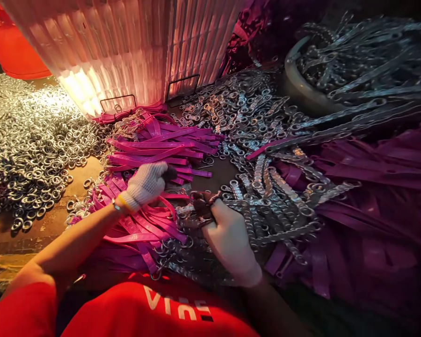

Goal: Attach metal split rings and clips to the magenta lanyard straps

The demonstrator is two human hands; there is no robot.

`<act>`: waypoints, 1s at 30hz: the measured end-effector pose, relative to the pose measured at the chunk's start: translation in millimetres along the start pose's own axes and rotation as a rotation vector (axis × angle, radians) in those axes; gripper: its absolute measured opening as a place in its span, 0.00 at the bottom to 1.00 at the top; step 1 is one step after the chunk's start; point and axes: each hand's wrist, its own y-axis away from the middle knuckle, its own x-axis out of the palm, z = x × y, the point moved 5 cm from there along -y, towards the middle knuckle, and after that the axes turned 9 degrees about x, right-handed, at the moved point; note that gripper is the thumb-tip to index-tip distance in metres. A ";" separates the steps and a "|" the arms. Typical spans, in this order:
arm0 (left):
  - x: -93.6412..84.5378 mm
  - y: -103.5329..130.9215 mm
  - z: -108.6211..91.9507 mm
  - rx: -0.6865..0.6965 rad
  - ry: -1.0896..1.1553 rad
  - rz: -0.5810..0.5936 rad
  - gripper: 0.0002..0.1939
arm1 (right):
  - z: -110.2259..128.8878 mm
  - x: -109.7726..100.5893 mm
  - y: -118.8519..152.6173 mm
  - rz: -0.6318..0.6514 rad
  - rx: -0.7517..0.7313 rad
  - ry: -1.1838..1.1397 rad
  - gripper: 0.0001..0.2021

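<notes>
My left hand (147, 184), in a white knit glove with dark fingertips, is closed above a heap of pink straps (140, 224). What its fingers pinch, if anything, is hidden. To the right, my right hand (228, 234), also in a pale glove, has its dark fingers curled together. A pink strap (173, 196) and a twisted metal chain piece (185, 210) reach close to those fingers, but the held thing is too dark to make out. Beside the right hand lie twisted metal chain lengths with ring ends (266, 206).
Loose metal rings (31, 154) pile up at left. Behind stands a translucent ribbed panel (126, 61) with wire stands, lit from behind. A red container (17, 47) is at upper left. A basin (305, 89) of metal chains stands at upper right, above purple straps (379, 224).
</notes>
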 end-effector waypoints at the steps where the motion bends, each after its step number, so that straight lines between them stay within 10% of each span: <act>1: -3.7 -19.4 2.1 0.037 -0.208 -0.036 0.12 | -2.6 -2.9 -2.4 -0.025 0.000 -0.034 0.14; 8: 18.6 -87.3 3.8 0.074 -0.610 0.074 0.23 | 1.1 -1.5 -2.5 0.048 -0.016 -0.122 0.18; 12: -4.6 -46.7 -10.2 0.148 -0.355 -0.028 0.14 | 0.0 -9.4 -4.3 0.036 -0.019 -0.111 0.21; 18: -21.5 48.7 -16.1 -0.228 0.397 0.054 0.18 | 34.6 0.4 -9.4 0.121 -0.208 0.027 0.20; 23: -5.0 85.6 -13.5 -0.357 0.450 0.119 0.18 | 64.9 10.2 -3.2 0.271 -0.254 0.338 0.10; 30: 7.1 93.2 -2.8 -0.136 0.265 0.151 0.06 | 59.9 23.4 13.3 0.212 -0.295 0.439 0.09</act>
